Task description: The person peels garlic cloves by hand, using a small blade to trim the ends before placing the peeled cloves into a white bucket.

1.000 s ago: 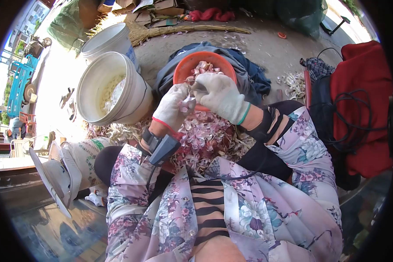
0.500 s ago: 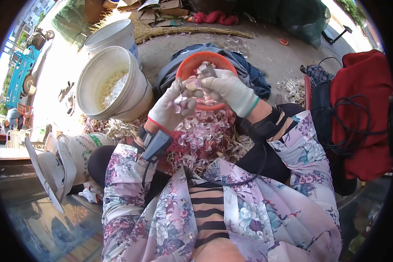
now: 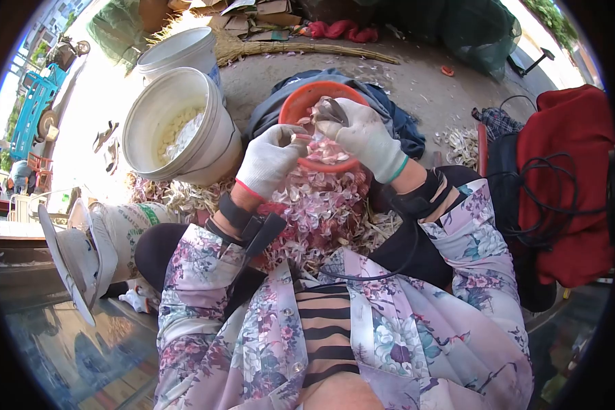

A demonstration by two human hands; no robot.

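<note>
An orange-red bowl (image 3: 290, 111) holding pinkish garlic cloves (image 3: 326, 152) rests on dark cloth in front of me. Over its left edge is my left hand (image 3: 272, 156), in a white glove with a red cuff, its fingers pinched on a garlic clove (image 3: 301, 138). My right hand (image 3: 369, 139), gloved with a green cuff, is closed around a small dark metal tool (image 3: 332, 111) above the bowl. Papery garlic skins (image 3: 324, 205) lie heaped below the bowl, nearer my body.
To the left, a white bucket (image 3: 225, 140) contains pale peeled cloves, with a second bucket (image 3: 178, 51) behind. A straw broom (image 3: 307, 48) lies beyond. Red cloth (image 3: 570, 184) and black cables are on the right; a hat (image 3: 75, 256) sits at lower left.
My left hand has turned, its palm now facing down, and its fingers have closed into a pinch. The right hand with the tool has shifted slightly; the bowl's interior shows more.
</note>
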